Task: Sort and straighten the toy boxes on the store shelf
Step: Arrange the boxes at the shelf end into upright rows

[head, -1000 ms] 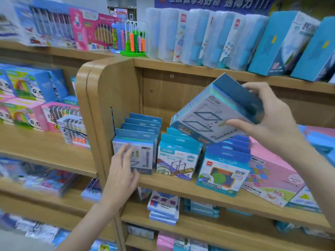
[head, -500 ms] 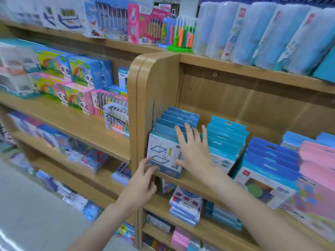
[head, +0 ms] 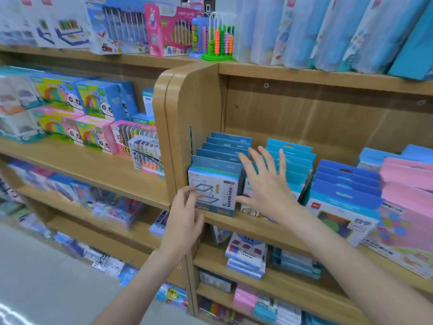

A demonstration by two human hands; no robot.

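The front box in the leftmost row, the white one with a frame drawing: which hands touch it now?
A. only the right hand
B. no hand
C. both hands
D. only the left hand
C: the left hand touches the left edge of the front box with its fingertips, and the right hand, fingers spread, has its thumb against the right edge.

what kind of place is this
Most likely a toy or stationery shop aisle: wooden shelves hold rows of identical blue boxes, panda-print boxed toys and a bead abacus, stocked in multiples.
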